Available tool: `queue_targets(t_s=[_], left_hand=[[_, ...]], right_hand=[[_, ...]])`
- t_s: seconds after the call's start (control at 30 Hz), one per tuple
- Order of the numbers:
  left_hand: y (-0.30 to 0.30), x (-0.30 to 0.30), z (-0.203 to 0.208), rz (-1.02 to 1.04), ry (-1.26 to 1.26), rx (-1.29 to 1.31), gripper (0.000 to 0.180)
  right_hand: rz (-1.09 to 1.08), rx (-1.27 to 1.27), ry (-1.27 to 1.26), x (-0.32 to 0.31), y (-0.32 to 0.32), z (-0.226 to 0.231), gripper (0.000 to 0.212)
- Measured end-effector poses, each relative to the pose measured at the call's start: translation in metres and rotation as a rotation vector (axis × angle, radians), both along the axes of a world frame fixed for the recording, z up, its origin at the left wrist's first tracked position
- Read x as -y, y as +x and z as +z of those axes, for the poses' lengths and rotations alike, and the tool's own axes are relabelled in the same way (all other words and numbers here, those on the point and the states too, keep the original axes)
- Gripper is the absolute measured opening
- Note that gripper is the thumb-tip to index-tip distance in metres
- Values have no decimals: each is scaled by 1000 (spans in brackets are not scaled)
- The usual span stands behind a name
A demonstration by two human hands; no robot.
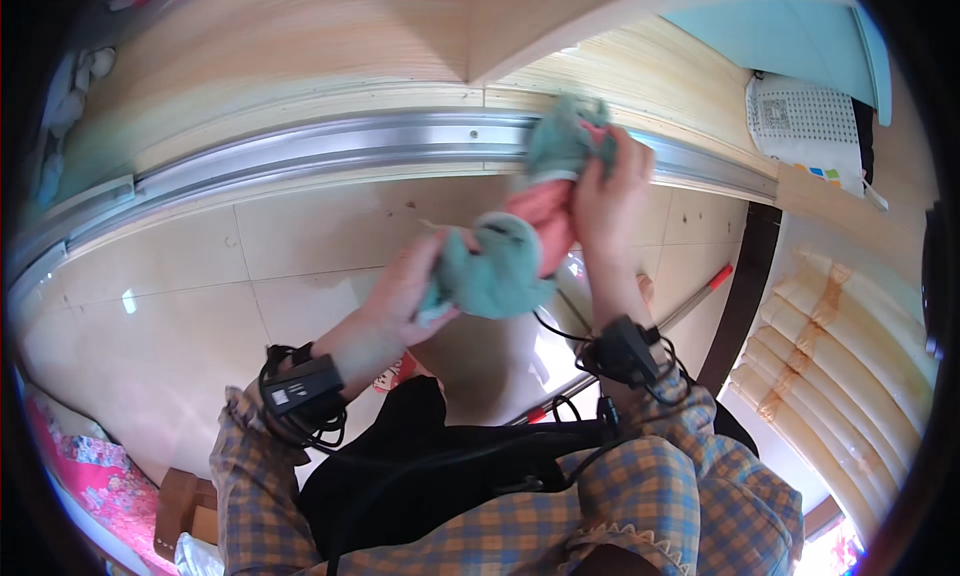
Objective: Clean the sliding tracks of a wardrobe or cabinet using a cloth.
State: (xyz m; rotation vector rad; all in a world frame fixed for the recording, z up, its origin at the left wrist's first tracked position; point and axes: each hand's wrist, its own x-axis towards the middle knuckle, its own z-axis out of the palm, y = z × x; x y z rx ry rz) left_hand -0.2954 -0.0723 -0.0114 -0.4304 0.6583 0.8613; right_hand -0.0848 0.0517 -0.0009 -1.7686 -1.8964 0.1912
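Between my two hands is a bunched, twisted cloth, soft green at both ends and pink in the middle. My left hand closes on its lower green end. The upper green end sits in my right hand, whose fingers curl round it, blurred by motion. That upper part overlaps a metal sliding-door track along the edge of a wooden cabinet; whether it touches the track I cannot tell. A black box with cables is strapped to each wrist.
Pale floor tiles lie below the track. A pole with red ends rests on the floor near my right arm. At the right are a cream padded panel and a white patterned bag. A brown box stands lower left.
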Motion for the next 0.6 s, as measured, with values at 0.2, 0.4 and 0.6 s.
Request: queue_targets(t_s=[0.2,0.4,0.6], left_hand=[[-1,17,2,-91,211,94,31],[-54,31,3,239,204,5,34],[-19,16,-1,153,271,86,32]], right_hand=[[424,227,-20,22,-50,-10,28],[645,250,-51,11,-123,-11,35],[565,225,-62,5,-55,2,34]])
